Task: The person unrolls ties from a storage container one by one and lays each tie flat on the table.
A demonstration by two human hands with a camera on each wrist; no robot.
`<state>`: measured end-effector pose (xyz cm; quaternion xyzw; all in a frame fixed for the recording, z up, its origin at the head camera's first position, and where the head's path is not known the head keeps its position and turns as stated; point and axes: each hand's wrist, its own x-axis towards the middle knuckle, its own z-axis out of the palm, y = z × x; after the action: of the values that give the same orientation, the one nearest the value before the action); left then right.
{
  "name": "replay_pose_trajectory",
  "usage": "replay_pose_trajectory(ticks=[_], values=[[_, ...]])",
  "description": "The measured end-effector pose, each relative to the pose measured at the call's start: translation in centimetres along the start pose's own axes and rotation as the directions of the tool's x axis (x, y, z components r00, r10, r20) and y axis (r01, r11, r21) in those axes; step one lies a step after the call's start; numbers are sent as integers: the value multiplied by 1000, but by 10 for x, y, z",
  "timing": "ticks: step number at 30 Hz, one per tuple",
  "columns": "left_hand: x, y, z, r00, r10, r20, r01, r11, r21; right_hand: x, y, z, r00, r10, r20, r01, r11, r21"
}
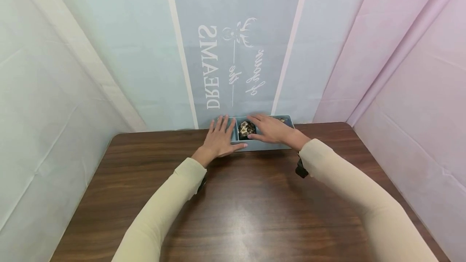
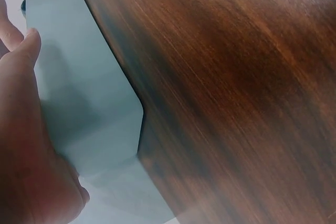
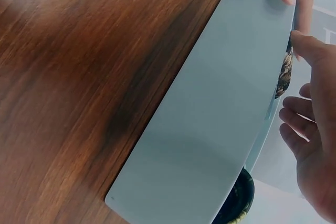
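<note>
Two hands work over a pale blue box (image 1: 263, 145) that stands along the far edge of the table (image 1: 236, 205). We see the left hand (image 1: 218, 138) spread nearly straight across the box's left end, thumb at its near wall, gripping nothing. Within the box, just right of the divider (image 1: 237, 129), sits a dark flowered cup (or tin; too little shows). The right hand (image 1: 273, 129) straddles it with thumb in front and fingers behind, half open; whether it pinches, we cannot tell. We judge the cup light and stiff, probably slick, perhaps brittle, so we would take it by its near and far sides, low down. The box looks smooth and rigid; we would steady it by its end walls.
</note>
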<state>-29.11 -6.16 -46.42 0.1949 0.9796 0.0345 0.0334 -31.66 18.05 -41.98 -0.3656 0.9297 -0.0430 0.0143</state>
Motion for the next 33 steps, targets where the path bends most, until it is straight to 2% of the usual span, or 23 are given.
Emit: replay_pose_trajectory(ticks=[9, 17, 24, 30, 33], values=[[1, -1, 1, 1000, -4, 7, 4, 1000, 4, 15, -3, 1, 999, -44, 32, 45, 999, -24], [2, -1, 0, 1000, -9, 15, 9, 1000, -15, 31, -3, 1, 997, -49, 57, 48, 999, 18], [4, -3, 1, 1000, -4, 25, 4, 1000, -19, 39, -5, 0, 999, -38, 22, 36, 998, 49], [5, -3, 0, 999, -15, 42, 15, 1000, -15, 42, -3, 4, 998, -57, -25, 59, 995, 75], [4, -2, -1, 999, -11, 31, 12, 1000, -15, 43, -1, 6, 997, -60, -51, 65, 993, 95]])
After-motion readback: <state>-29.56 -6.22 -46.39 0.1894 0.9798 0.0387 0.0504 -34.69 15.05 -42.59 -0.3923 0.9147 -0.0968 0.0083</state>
